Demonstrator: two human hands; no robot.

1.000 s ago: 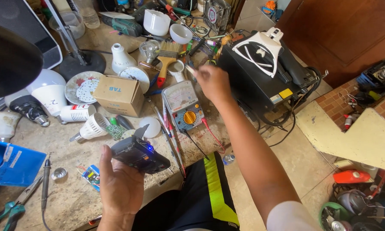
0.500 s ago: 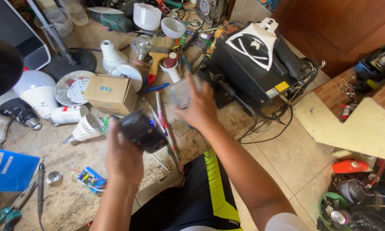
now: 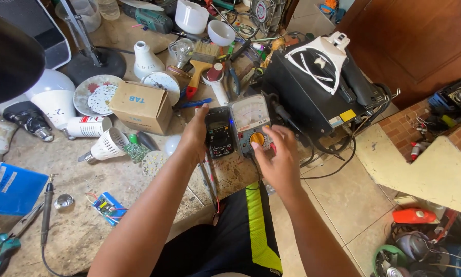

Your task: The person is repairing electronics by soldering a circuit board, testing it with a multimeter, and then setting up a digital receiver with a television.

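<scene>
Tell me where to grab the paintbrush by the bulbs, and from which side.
Take the paintbrush by its wooden handle, near the red lower end, coming from above on the near side. It lies flat, bristles pointing away toward the white bowl, so the handle end faces the person. A glass bulb sits close on its left and a tube on its right, so a top-down pinch probably suits best.

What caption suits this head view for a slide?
Left hand holds a black digital meter beside a grey analog multimeter, whose orange dial the right hand touches.

Bare bench [image 3: 87, 179] lies open near left. Far of the two meters [image 3: 235, 131], the paintbrush [image 3: 199, 66], cardboard box [image 3: 140, 105] and black case [image 3: 312, 92] crowd the way.
</scene>
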